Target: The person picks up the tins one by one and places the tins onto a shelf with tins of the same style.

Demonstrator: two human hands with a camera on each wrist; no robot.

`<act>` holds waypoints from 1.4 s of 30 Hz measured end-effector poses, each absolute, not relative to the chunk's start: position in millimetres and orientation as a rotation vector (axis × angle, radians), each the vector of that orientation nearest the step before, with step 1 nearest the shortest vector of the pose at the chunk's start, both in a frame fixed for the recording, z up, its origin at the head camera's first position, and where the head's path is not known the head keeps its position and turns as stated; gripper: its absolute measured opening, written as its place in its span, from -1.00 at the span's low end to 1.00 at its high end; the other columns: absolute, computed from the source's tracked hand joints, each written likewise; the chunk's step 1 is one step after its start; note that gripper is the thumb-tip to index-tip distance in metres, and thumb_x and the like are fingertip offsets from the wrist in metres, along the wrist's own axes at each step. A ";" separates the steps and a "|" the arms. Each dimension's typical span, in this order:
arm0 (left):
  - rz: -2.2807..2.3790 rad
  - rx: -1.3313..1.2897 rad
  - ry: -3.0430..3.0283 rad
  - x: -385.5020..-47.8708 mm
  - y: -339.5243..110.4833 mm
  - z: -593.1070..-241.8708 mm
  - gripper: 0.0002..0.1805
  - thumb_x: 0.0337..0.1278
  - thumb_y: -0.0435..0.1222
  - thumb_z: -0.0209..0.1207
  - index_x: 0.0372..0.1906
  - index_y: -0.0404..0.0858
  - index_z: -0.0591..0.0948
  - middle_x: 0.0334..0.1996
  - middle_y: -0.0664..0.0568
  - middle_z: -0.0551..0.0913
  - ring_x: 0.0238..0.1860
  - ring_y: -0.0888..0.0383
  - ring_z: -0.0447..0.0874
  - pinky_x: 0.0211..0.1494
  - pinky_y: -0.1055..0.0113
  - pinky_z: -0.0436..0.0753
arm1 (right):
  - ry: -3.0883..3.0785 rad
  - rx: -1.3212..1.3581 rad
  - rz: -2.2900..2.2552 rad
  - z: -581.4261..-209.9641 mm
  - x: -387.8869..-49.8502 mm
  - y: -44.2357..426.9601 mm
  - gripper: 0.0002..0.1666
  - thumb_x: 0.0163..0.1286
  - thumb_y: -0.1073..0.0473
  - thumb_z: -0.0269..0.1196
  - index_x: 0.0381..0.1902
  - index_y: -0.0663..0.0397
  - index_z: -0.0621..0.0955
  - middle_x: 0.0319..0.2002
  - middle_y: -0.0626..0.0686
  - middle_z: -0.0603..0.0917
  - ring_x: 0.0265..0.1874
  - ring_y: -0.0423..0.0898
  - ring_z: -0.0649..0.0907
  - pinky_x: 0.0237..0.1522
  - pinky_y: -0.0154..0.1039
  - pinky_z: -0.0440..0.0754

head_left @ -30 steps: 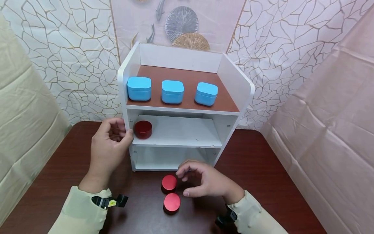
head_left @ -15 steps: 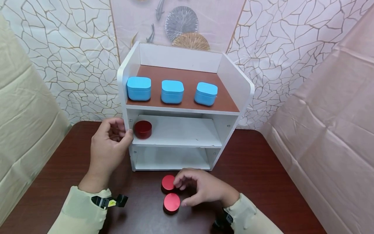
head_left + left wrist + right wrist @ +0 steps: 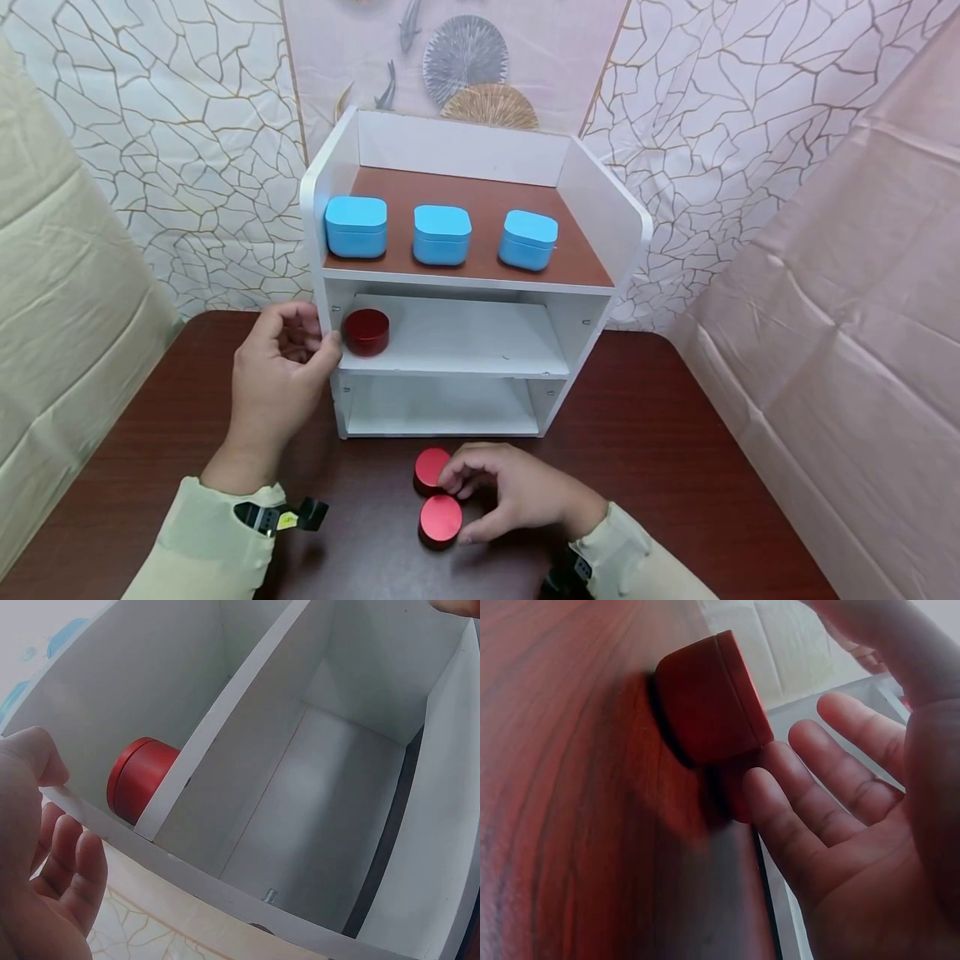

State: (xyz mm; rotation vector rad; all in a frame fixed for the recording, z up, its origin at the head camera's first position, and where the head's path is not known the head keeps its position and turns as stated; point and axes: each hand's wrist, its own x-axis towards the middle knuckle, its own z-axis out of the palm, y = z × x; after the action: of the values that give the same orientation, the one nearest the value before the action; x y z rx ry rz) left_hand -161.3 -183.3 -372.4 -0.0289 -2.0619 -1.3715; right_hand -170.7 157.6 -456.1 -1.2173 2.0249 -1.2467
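Observation:
My left hand [image 3: 272, 379] grips the left side panel of a white shelf unit [image 3: 450, 364], its thumb on the front edge and the other fingers outside. Close to that thumb, a round red tin [image 3: 367, 333] sits at the left end of the middle shelf. Two more red tins, a front one [image 3: 440, 518] and a rear one [image 3: 430, 468], stand on the table before the unit. Beside them is my right hand [image 3: 521, 492], fingers spread from thumb and slightly bent. In the right wrist view its fingertips lie close to the nearer tin [image 3: 709, 701]; contact is unclear.
Three blue lidded boxes, a left one [image 3: 356, 227], a middle one [image 3: 442, 236] and a right one [image 3: 528, 240], line the brown top shelf. The dark wooden table [image 3: 675, 467] carries the unit. Patterned and plain cloths [image 3: 810, 275] hang around it.
My right hand has moved toward the front and slightly left, bringing its thumb beside the front tin. The left hand stays on the side panel, and the tins have not moved.

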 end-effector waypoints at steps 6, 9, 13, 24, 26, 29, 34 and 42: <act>-1.370 -0.027 -2.065 -161.2 -182.9 -372.7 -0.64 0.43 -0.26 0.44 0.21 -0.16 0.64 -0.15 0.05 0.68 -0.11 0.17 0.63 -0.16 0.61 0.60 | 2.058 -1.259 -1.215 -460.7 -168.7 156.8 -0.36 0.24 0.12 0.74 0.24 -0.03 0.73 0.15 -0.02 0.80 0.12 -0.23 0.79 0.23 -0.12 0.84; -1.363 -0.027 -2.066 -161.1 -182.9 -372.8 -0.63 0.43 -0.26 0.44 0.21 -0.16 0.63 -0.15 0.06 0.68 -0.11 0.18 0.62 -0.16 0.61 0.59 | 2.073 -1.280 -1.206 -462.3 -168.1 157.0 -0.34 0.22 0.11 0.75 0.24 -0.06 0.72 0.14 -0.06 0.79 0.12 -0.26 0.78 0.21 -0.13 0.85; -1.363 -0.030 -2.063 -161.0 -183.5 -373.1 -0.63 0.43 -0.27 0.44 0.22 -0.17 0.63 -0.15 0.06 0.67 -0.12 0.18 0.62 -0.16 0.61 0.59 | 2.105 -1.325 -1.178 -463.5 -167.7 156.0 -0.33 0.22 0.08 0.76 0.24 -0.10 0.73 0.14 -0.10 0.77 0.11 -0.28 0.77 0.19 -0.17 0.85; -1.371 -0.027 -2.066 -161.2 -184.6 -373.2 -0.63 0.43 -0.27 0.43 0.23 -0.16 0.63 -0.14 0.07 0.67 -0.11 0.18 0.63 -0.15 0.62 0.60 | 2.157 -1.405 -1.127 -464.8 -166.2 154.0 -0.34 0.23 0.10 0.75 0.27 -0.10 0.74 0.18 -0.11 0.75 0.12 -0.30 0.75 0.16 -0.20 0.86; -1.367 -0.028 -2.068 -161.2 -184.3 -372.8 -0.63 0.43 -0.26 0.43 0.23 -0.17 0.63 -0.14 0.06 0.68 -0.10 0.19 0.63 -0.15 0.62 0.60 | 2.163 -1.404 -1.120 -464.2 -165.4 154.1 -0.34 0.24 0.10 0.74 0.27 -0.10 0.75 0.19 -0.12 0.75 0.12 -0.31 0.74 0.16 -0.21 0.85; -1.362 -0.024 -2.071 -161.5 -183.7 -372.6 -0.63 0.43 -0.26 0.43 0.22 -0.16 0.63 -0.14 0.06 0.68 -0.10 0.19 0.63 -0.15 0.62 0.60 | 2.181 -1.404 -1.096 -463.1 -164.3 154.5 -0.35 0.26 0.10 0.73 0.29 -0.11 0.76 0.19 -0.14 0.75 0.11 -0.33 0.74 0.16 -0.24 0.84; -1.356 -0.020 -2.074 -162.0 -183.2 -372.8 -0.63 0.43 -0.25 0.43 0.22 -0.15 0.64 -0.14 0.06 0.69 -0.10 0.20 0.63 -0.15 0.62 0.60 | 2.199 -1.419 -1.065 -462.0 -163.8 154.9 -0.37 0.28 0.12 0.72 0.29 -0.10 0.78 0.19 -0.16 0.76 0.08 -0.35 0.75 0.15 -0.27 0.84; -1.358 -0.022 -2.070 -161.6 -183.7 -372.9 -0.64 0.43 -0.25 0.43 0.21 -0.17 0.63 -0.15 0.06 0.68 -0.11 0.18 0.63 -0.16 0.62 0.60 | 2.222 -1.539 -1.036 -459.3 -162.0 153.4 -0.38 0.30 0.15 0.70 0.30 -0.06 0.77 0.18 -0.06 0.79 0.03 -0.29 0.77 0.10 -0.31 0.84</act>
State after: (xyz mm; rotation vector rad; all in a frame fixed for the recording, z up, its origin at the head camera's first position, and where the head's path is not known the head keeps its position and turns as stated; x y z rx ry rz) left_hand -161.6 -183.7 -372.9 -0.0224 -2.0699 -1.3582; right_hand -162.0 153.4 -459.3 -1.5390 2.2218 -1.0364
